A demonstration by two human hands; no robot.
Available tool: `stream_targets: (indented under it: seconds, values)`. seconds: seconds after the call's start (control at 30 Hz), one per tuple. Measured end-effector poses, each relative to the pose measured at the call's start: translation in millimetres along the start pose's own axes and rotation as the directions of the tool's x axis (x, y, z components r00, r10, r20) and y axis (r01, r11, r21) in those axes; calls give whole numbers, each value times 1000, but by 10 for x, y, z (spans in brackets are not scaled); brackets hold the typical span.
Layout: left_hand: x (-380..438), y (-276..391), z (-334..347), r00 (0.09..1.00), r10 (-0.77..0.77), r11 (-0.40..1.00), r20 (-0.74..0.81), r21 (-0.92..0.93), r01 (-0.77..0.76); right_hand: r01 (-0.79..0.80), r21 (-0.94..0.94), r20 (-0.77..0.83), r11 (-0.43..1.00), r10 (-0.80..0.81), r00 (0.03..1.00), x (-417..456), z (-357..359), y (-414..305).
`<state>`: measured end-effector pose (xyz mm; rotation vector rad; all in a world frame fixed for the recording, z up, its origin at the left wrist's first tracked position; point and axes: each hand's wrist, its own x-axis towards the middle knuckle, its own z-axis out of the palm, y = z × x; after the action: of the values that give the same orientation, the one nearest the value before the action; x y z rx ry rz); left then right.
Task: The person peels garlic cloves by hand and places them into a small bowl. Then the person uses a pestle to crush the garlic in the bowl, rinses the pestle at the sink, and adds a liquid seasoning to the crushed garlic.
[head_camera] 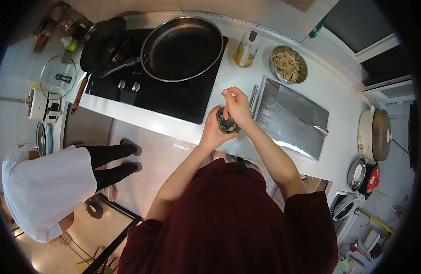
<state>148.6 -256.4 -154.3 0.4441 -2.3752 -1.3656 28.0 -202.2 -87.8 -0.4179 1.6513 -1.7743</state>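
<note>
My left hand point(212, 132) is wrapped around a small dark bowl or jar point(229, 126) with chopped green food in it, over the counter's front edge. Above its mouth is my right hand point(236, 106), fingers curled, seemingly pinching something thin that I cannot make out. Just right of my hands lies a metal cutting board point(282, 120) with a cleaver point(296, 106) on it. Behind them stand a glass oil bottle point(246, 49) and a steel bowl of shredded food point(289, 64).
A large frying pan point(182, 49) and a wok point(102, 44) stand on the black cooktop point(155, 99) at the left. An electric cooker point(375, 135) is at the far right. Another person point(53, 188) in a white top stands at the lower left.
</note>
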Motion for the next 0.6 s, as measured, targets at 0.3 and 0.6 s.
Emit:
stream_targets:
  seconds: [0.3, 0.6]
  values:
    - [-20, 122, 55, 997, 2, 999, 76, -45, 1, 9, -285, 145, 959, 34, 989, -56, 43, 155]
    - [-52, 141, 117, 994, 21, 975, 108, -221, 3, 357, -493, 184, 794, -306, 934, -264, 89, 198]
